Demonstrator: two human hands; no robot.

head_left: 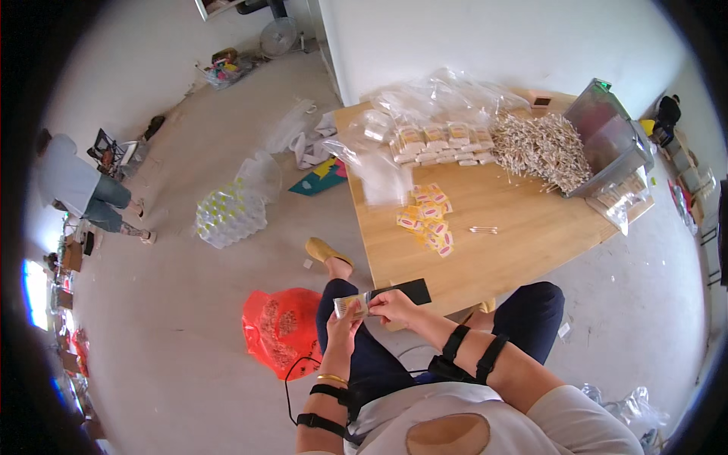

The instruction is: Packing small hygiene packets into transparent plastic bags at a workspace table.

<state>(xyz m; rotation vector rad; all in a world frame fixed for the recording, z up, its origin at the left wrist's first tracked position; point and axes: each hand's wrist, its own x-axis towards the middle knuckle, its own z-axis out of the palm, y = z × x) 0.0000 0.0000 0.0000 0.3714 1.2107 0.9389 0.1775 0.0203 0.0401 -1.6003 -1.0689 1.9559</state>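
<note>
Over my lap at the table's near left corner, both hands hold one small clear packet of cotton swabs with a printed label card in it. My left hand grips its body from below, fingers wrapped round it. My right hand pinches the packet's right end. Just beyond that hand, a flat black object lies at the table edge; its kind is unclear. Several yellow-and-white label cards are spread on the wooden table, with a few loose cotton swabs to their right.
Filled packets, clear plastic bags, a heap of cotton swabs and a tipped grey translucent bin occupy the table's far side. On the floor are a red bag and wrapped bottles. Another person stands far left.
</note>
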